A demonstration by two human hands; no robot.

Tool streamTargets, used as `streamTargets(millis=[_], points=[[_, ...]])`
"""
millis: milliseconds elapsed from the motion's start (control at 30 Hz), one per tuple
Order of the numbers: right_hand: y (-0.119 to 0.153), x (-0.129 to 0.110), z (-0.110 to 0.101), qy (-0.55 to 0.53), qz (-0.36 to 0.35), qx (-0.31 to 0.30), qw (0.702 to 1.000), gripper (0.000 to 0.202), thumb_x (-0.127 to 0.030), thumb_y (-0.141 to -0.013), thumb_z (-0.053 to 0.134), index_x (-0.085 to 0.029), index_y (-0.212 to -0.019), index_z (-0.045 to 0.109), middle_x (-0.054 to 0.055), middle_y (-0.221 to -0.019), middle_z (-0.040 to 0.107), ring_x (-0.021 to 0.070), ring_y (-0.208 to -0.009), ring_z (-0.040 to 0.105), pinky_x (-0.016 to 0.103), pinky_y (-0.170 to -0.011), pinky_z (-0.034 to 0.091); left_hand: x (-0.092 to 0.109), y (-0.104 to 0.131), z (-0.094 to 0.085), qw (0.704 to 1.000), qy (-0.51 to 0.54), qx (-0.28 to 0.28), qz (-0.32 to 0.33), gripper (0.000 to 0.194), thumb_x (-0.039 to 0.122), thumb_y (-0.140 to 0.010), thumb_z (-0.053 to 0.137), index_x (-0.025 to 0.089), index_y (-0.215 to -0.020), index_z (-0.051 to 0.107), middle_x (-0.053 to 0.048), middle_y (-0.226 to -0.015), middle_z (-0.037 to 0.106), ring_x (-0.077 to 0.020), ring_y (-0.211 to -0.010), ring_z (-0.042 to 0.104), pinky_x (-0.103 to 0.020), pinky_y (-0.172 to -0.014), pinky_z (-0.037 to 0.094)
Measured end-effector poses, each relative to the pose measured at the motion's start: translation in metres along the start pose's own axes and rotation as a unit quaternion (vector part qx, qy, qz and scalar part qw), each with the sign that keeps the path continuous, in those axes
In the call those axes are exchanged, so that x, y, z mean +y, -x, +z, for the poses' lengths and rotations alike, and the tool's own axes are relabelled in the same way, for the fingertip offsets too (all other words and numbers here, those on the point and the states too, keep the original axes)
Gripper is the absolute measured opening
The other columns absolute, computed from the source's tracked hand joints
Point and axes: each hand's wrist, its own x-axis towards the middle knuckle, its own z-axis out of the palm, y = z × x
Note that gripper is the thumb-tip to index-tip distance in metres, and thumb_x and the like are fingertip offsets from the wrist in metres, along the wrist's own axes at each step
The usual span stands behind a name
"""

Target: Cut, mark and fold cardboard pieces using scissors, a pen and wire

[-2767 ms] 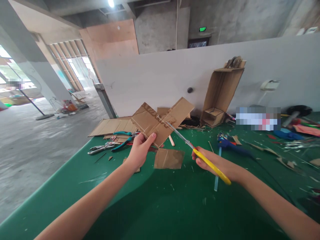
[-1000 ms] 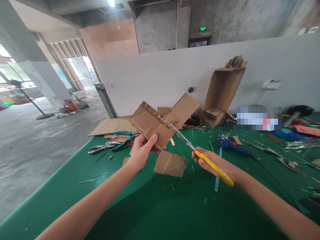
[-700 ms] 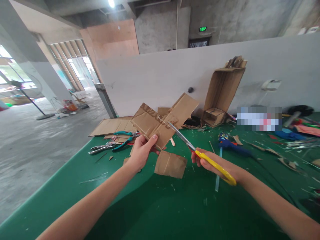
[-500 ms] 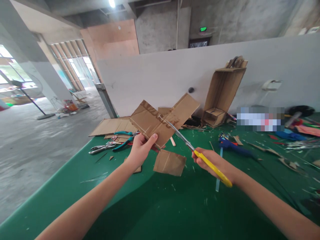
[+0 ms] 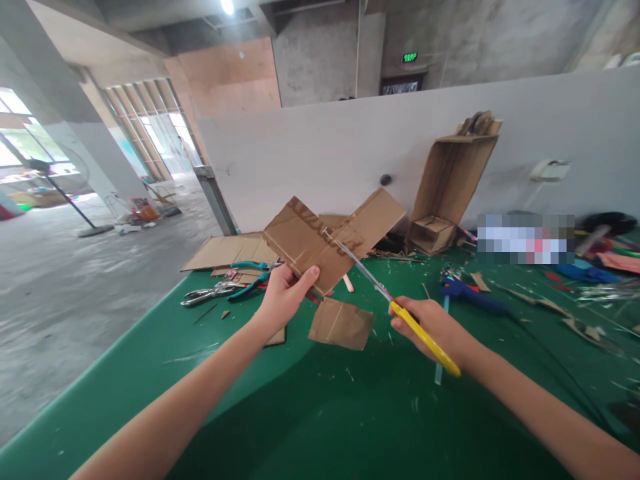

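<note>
A brown cardboard piece (image 5: 300, 247) is held up above the green table, pinched at its lower edge by my left hand (image 5: 283, 300). Yellow-handled scissors (image 5: 425, 333) are gripped in my right hand (image 5: 435, 327), their metal blades pointing up and left. The blades meet the cardboard near its middle, where its left part and a strip to the upper right form a V. Below it a small cardboard rectangle (image 5: 342, 324) lies on the table.
Teal-handled pliers (image 5: 247, 290) and metal snips (image 5: 207, 293) lie left, beside flat cardboard (image 5: 225, 253). An open cardboard box (image 5: 447, 187) stands by the white partition (image 5: 300, 153). A blue glue gun (image 5: 470, 297) and scraps are on the right of the green table (image 5: 300, 427).
The scissor blades look closer together, and the handles have drawn together slightly. The whole view has shifted a little; both hands keep their holds.
</note>
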Motion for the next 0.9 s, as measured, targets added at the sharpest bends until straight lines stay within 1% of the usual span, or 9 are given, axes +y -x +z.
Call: streamTargets(millis=[167,233,333,400,533,600,700,800,900], points=[[0.0,-0.001,-0.001,0.06,-0.003,0.013,0.998,0.031,-0.046,-0.089,0.039,-0.02,-0.081,0.054,0.003,-0.064,0.06,0.018,-0.058,0.056,0.027,-0.055,0.036,0.005,0.002,0.001,0.999,-0.032,-0.023,-0.018,0.036,0.044,-0.078,0.063,0.011,-0.064,0.065,-0.005,-0.056,0.067,-0.0147,-0.046,0.062,-0.022,-0.045,0.051],[0.0,0.001,-0.001,0.085,-0.009,0.02,0.996,0.032,-0.046,-0.09,0.038,-0.02,-0.082,0.055,0.003,-0.064,0.06,0.0188,-0.059,0.058,0.027,-0.054,0.035,0.005,0.003,0.002,0.999,-0.016,-0.034,-0.018,0.034,0.043,-0.079,0.062,0.01,-0.069,0.066,-0.005,-0.059,0.068,-0.0145,-0.048,0.062,-0.022,-0.046,0.052],[0.001,0.005,0.0,0.13,-0.014,0.043,0.99,0.039,-0.052,-0.09,0.037,-0.019,-0.084,0.057,0.005,-0.065,0.062,0.0209,-0.061,0.059,0.028,-0.054,0.034,0.001,0.004,0.002,0.999,0.013,-0.043,-0.023,0.032,0.042,-0.08,0.061,0.01,-0.079,0.066,-0.006,-0.067,0.071,-0.0138,-0.049,0.062,-0.022,-0.045,0.051],[0.0,0.008,0.0,0.154,-0.017,0.055,0.986,0.044,-0.056,-0.089,0.037,-0.018,-0.083,0.058,0.005,-0.063,0.062,0.0214,-0.059,0.059,0.028,-0.053,0.033,-0.003,0.004,0.002,0.998,0.023,-0.051,-0.029,0.031,0.04,-0.081,0.061,0.01,-0.082,0.066,-0.007,-0.07,0.071,-0.0137,-0.049,0.062,-0.023,-0.044,0.051],[0.0,0.01,0.002,0.175,-0.028,0.073,0.982,0.049,-0.06,-0.088,0.035,-0.018,-0.079,0.057,0.005,-0.06,0.06,0.0207,-0.055,0.057,0.028,-0.05,0.03,-0.009,0.002,0.002,0.996,0.055,-0.065,-0.034,0.03,0.039,-0.081,0.062,0.009,-0.085,0.066,-0.008,-0.072,0.071,-0.017,-0.056,0.066,-0.023,-0.043,0.051],[0.0,0.01,0.001,0.176,-0.033,0.078,0.981,0.05,-0.061,-0.088,0.034,-0.018,-0.077,0.056,0.005,-0.059,0.059,0.0201,-0.054,0.057,0.028,-0.05,0.03,-0.01,0.003,0.003,0.995,0.074,-0.061,-0.041,0.03,0.039,-0.08,0.063,0.01,-0.086,0.066,-0.007,-0.073,0.071,-0.0181,-0.057,0.067,-0.022,-0.042,0.05],[0.001,0.007,0.001,0.179,-0.038,0.081,0.98,0.049,-0.061,-0.088,0.034,-0.018,-0.077,0.055,0.005,-0.058,0.059,0.0199,-0.053,0.056,0.028,-0.05,0.031,-0.011,0.004,0.005,0.994,0.086,-0.032,-0.062,0.031,0.04,-0.077,0.066,0.011,-0.087,0.065,-0.006,-0.074,0.072,-0.0178,-0.054,0.066,-0.024,-0.044,0.051],[0.001,0.005,0.0,0.183,-0.028,0.072,0.98,0.045,-0.059,-0.088,0.036,-0.019,-0.078,0.054,0.006,-0.061,0.061,0.0212,-0.056,0.058,0.029,-0.051,0.032,-0.011,0.005,0.006,0.995,0.067,-0.007,-0.079,0.033,0.042,-0.075,0.068,0.011,-0.086,0.066,-0.006,-0.071,0.072,-0.0171,-0.051,0.065,-0.025,-0.045,0.052],[0.003,0.002,-0.002,0.163,-0.019,0.039,0.986,0.035,-0.052,-0.088,0.039,-0.019,-0.083,0.051,0.007,-0.07,0.063,0.0225,-0.063,0.061,0.029,-0.053,0.036,-0.01,0.004,0.004,0.997,0.036,-0.019,-0.073,0.031,0.042,-0.075,0.067,0.011,-0.082,0.066,-0.005,-0.067,0.071,-0.0153,-0.05,0.063,-0.022,-0.043,0.049]])
